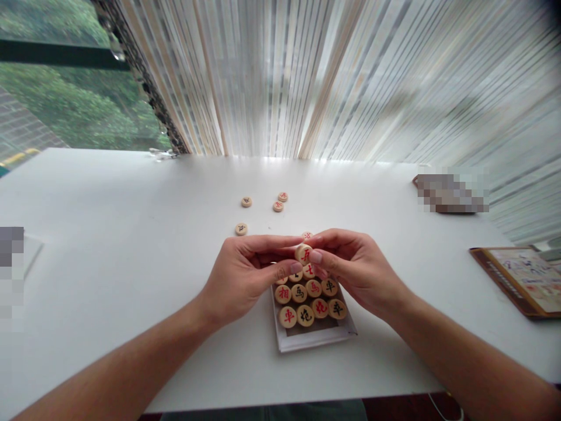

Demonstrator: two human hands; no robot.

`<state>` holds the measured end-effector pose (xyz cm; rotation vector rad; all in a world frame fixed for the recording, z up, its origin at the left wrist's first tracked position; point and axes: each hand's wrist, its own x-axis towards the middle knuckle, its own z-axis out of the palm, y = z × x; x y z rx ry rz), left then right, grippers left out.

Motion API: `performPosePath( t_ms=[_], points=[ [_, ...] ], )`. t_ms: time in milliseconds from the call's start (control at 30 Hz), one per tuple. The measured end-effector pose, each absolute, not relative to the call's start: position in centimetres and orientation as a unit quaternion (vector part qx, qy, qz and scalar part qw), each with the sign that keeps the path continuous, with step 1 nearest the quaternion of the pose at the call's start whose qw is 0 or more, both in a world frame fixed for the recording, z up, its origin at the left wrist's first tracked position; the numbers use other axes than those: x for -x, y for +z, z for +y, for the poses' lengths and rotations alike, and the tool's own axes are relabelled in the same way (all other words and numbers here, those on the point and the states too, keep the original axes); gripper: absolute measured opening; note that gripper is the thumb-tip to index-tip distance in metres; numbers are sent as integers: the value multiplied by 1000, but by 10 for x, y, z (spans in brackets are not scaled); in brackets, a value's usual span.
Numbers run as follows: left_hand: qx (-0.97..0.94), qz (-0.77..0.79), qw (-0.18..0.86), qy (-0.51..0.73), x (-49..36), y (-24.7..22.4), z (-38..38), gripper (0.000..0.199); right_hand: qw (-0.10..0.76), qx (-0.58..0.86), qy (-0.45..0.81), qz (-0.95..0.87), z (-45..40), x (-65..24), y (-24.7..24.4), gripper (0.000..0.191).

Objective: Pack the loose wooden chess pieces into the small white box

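A round wooden chess piece with a red character [302, 254] is pinched between the thumb and fingers of my right hand [350, 260], above the back of an open white box [313, 341]. My left hand [254, 272] is closed beside it, its thumb near the piece; whether it holds something too is hidden. Rows of wooden pieces with red and black characters [299, 293] lie in the box. My hands cover its back part. Just behind my fingers, one more red piece [307, 235] partly shows.
Two black-marked pieces [241, 228] and two red-marked pieces [278, 206] lie farther back on the white table [109, 234]. A brown-edged board [504, 283] lies at the right, with a blurred object [451, 194] behind it. String curtains [272, 76] hang beyond the table.
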<state>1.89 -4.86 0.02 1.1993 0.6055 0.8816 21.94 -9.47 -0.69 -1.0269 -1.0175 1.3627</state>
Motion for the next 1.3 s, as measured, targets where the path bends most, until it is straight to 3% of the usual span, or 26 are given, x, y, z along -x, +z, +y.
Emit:
performPosePath(
  t_ms=[933, 1167, 1300],
  points=[
    [-507, 286, 725, 369, -18, 3, -47, 37, 548, 400, 599, -425, -95, -216, -3, 26],
    [-575, 279, 657, 399, -17, -2, -51, 33, 533, 422, 603, -418, -96, -217, -4, 29],
    [-666, 273, 553, 420, -17, -5, -54, 29, 518, 445, 604, -411, -98, -216, -4, 30]
  ],
)
